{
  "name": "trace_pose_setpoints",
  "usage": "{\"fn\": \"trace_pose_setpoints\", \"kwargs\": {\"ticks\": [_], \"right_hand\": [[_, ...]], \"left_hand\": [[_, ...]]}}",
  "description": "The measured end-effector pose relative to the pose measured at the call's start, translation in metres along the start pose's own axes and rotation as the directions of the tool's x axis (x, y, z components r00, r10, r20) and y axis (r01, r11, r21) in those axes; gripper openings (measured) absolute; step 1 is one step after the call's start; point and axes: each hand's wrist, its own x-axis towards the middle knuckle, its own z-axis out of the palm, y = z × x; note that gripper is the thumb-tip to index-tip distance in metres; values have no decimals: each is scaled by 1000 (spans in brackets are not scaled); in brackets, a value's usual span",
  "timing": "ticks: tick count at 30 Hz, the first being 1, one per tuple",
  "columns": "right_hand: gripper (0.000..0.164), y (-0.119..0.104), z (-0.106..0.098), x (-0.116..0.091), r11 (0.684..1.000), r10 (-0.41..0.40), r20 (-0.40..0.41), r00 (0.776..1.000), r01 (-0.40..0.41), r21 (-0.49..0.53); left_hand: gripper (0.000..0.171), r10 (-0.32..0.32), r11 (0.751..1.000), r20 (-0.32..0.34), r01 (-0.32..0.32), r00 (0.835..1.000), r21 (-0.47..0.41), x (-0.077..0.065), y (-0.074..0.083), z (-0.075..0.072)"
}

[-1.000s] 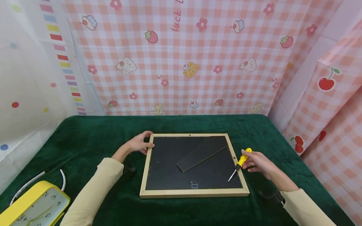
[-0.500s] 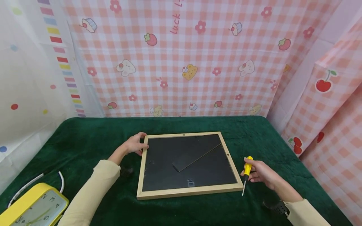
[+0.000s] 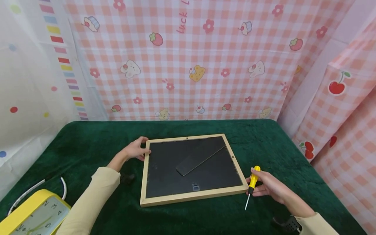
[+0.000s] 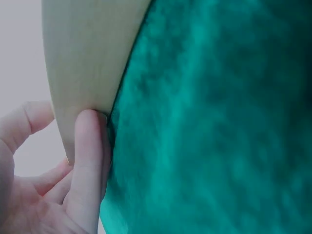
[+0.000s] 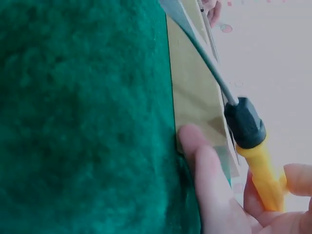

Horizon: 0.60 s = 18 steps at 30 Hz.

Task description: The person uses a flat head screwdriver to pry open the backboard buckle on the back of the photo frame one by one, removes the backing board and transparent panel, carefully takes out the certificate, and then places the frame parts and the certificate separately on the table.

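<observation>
A picture frame point(image 3: 161, 169) with a pale wood rim lies back side up on a green cloth. Its black backing carries a flat stand leg point(image 3: 188, 164) and a small metal hanger point(image 3: 195, 186) by the near edge. My left hand point(image 3: 135, 149) pinches the far left corner, thumb on top of the rim, fingers against its outer side. In my right hand point(image 3: 273, 187) is a screwdriver point(image 3: 254, 176) with a yellow handle, its shaft pointing down toward me. A finger point(image 5: 207, 165) of that hand touches the rim's side at the near right corner.
A yellow clock point(image 3: 35, 213) lies at the near left, with a curved white tube point(image 3: 27, 195) beside it. Green plush cloth point(image 3: 249, 137) covers the table. A pink checked curtain point(image 3: 182, 65) hangs behind the far edge.
The picture frame has slid left and turned slightly counterclockwise, my left hand moving with it. My right hand has come down to the near right corner, and the screwdriver now points more steeply toward me.
</observation>
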Motion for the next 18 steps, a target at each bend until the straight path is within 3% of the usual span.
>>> {"fn": "trace_pose_setpoints", "kwargs": {"ticks": [4,7,10,14,18], "right_hand": [[55,-5,-5,6,999,-34,-56,998,34,11],[57,-11,-12,12,998,-70,-111,991,69,-7],[60,-17,-19,19,995,-93,-160,983,87,-45],[64,-25,-25,33,991,-114,-205,972,95,-98],[65,-32,-29,48,983,-141,-243,960,106,-151]], "left_hand": [[53,16,998,12,-17,1000,53,-10,-2,-7],[42,65,989,28,-68,997,128,-24,-4,-10],[33,121,973,87,-135,989,186,-42,-2,-9],[31,184,945,203,-230,962,233,-67,3,-1],[27,230,932,325,-304,917,198,-88,11,15]]}}
